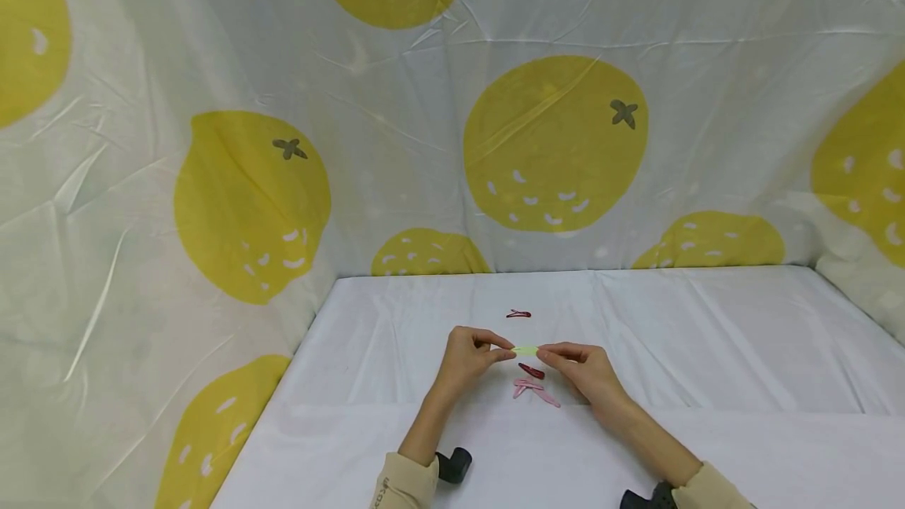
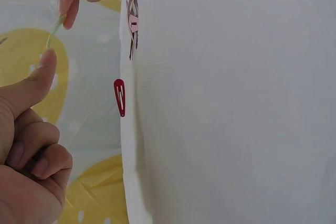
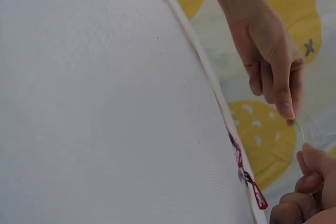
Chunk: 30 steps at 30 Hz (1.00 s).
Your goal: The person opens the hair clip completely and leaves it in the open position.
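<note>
A pale yellow-green hair clip (image 1: pixel 525 351) is stretched sideways between the two hands over the white table. The left hand (image 1: pixel 468 356) pinches its left end between thumb and finger, while the right hand (image 1: pixel 583 371) pinches the right end the same way. In the left wrist view the same clip (image 2: pixel 55 31) shows as a thin, slightly bent strip. Just below the hands in the head view lies a dark red hair clip (image 1: pixel 532 371), and nearer still a few pink hair clips (image 1: pixel 536 389) overlap. Another red clip (image 1: pixel 519 313) sits beyond the hands.
White cloth covers the table (image 1: pixel 707 336). A lemon-print curtain (image 1: pixel 396 155) hangs behind it and along the left side. Black wrist devices (image 1: pixel 455 465) sit by both cuffs, close to the tabletop in the head view.
</note>
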Each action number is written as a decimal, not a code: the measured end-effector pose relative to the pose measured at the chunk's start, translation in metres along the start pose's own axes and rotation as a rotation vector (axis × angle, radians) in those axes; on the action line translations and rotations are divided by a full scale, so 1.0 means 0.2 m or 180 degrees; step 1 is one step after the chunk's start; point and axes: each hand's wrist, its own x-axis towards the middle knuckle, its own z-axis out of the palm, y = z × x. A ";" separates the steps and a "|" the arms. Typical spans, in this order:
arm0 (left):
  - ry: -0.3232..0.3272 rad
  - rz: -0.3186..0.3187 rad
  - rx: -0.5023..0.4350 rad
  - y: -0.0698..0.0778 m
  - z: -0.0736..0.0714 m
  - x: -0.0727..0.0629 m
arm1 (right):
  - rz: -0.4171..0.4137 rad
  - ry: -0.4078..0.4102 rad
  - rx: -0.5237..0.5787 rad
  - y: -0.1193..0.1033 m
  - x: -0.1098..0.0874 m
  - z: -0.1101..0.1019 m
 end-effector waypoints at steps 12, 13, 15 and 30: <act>0.0086 0.0015 -0.0071 0.00 0.01 -0.01 | -0.0769 0.0035 -0.0452 0.00 -0.01 0.00; 0.0073 0.0007 -0.0092 0.00 0.01 -0.01 | -0.0775 0.0029 -0.0454 0.00 -0.01 0.01; 0.0035 -0.0021 -0.0162 0.00 0.02 -0.01 | -0.0765 -0.0012 -0.0447 0.00 -0.01 0.01; -0.0192 -0.0074 -0.0651 0.01 0.00 -0.02 | -0.0594 -0.0190 -0.0054 -0.04 -0.01 0.01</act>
